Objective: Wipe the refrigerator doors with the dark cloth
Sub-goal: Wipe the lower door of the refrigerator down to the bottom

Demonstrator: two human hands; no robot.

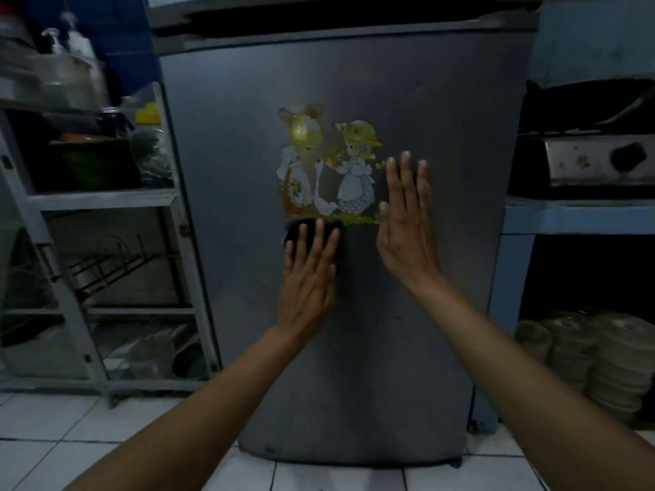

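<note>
The grey lower refrigerator door (pixel 248 143) fills the middle of the head view, with a cartoon sticker (pixel 328 164) at its centre. My left hand (pixel 308 274) lies flat on the door just below the sticker, pressing the dark cloth (pixel 340 239) against the metal; only the cloth's top and right edges show past my fingers. My right hand (pixel 404 221) rests flat on the door beside the sticker's right edge, fingers together and pointing up, with nothing in it. The seam to the upper door (pixel 336 24) runs along the top.
A white shelf rack (pixel 102 200) with jars, pots and a wire dish rack stands close on the left. On the right is a blue table (pixel 574 217) bearing a metal stove (pixel 599 161), with stacked plates (pixel 602 359) underneath. White floor tiles (pixel 71 427) lie below.
</note>
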